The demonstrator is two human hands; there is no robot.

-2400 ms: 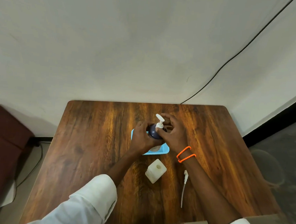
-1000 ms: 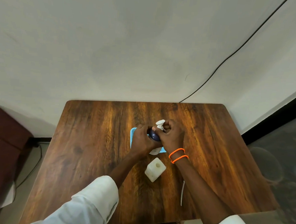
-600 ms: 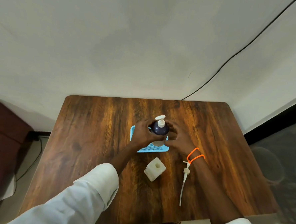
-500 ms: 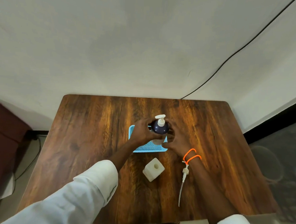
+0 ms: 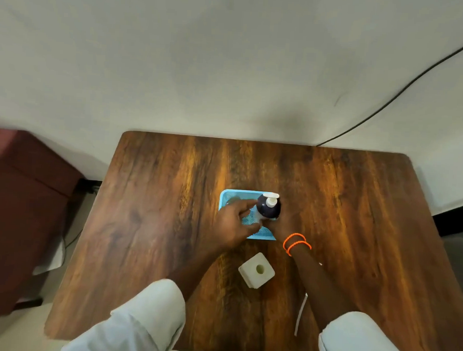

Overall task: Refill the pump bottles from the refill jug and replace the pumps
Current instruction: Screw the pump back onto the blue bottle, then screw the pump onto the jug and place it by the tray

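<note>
Here: one dark pump bottle [image 5: 268, 209], one white bottle [image 5: 257, 270], one blue tray [image 5: 232, 195].

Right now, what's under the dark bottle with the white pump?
The dark pump bottle stands in a blue mesh tray on the wooden table. The left hand covers part of the tray's near side.

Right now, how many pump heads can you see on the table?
2. One is fitted on the dark bottle standing in the blue tray. The other pump lies loose on the table by the right forearm, which partly hides it.
</note>
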